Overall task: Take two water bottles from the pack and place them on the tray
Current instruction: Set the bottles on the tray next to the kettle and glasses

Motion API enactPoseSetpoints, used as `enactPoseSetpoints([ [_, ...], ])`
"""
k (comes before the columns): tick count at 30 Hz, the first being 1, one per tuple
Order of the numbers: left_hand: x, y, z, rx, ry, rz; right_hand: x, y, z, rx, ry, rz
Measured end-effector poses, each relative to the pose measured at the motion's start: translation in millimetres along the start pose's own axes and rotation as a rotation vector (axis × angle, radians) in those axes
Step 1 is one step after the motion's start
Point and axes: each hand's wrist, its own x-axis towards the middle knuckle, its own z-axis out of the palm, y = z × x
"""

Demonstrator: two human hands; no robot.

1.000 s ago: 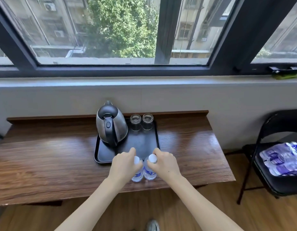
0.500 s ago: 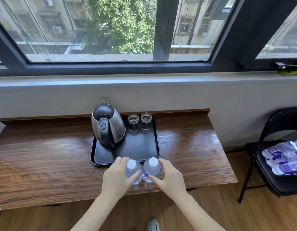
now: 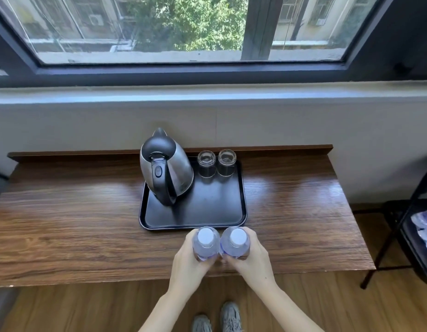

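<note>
Two clear water bottles with white caps stand side by side over the wooden table, just in front of the black tray (image 3: 241, 207). My left hand (image 3: 186, 262) is wrapped around the left bottle (image 3: 206, 244). My right hand (image 3: 254, 261) grips the right bottle (image 3: 235, 243). Both bottles are upright and touch each other. The tray's near half is bare. The pack of bottles (image 3: 426, 226) lies on a black chair at the far right, partly cut off by the frame edge.
On the tray's far half stand a steel kettle (image 3: 165, 167) with a black handle and two upturned glasses (image 3: 216, 162). The wooden table (image 3: 63, 224) backs onto a wall under a window. The folding chair (image 3: 399, 236) stands right of the table.
My hands have shifted from the bottle tops to their sides. The view has tilted down and closer, so the bottles now appear nearer the tray's front rim.
</note>
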Motion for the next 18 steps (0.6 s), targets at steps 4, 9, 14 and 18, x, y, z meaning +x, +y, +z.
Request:
enactPoseSetpoints([
  [4, 4, 6, -3, -0.011, 0.008, 0.022, 2, -2, -2, 0.008, 0.007, -0.008],
  [9, 8, 24, -10, -0.003, 0.046, 0.068, 10, -13, -11, 0.003, 0.037, -0.032],
  [14, 32, 51, -22, -0.015, 0.090, 0.136, 38, -34, -26, 0.025, 0.098, -0.076],
  [18, 67, 71, -27, -0.042, 0.107, 0.149, 71, -51, -33, 0.047, 0.132, -0.111],
])
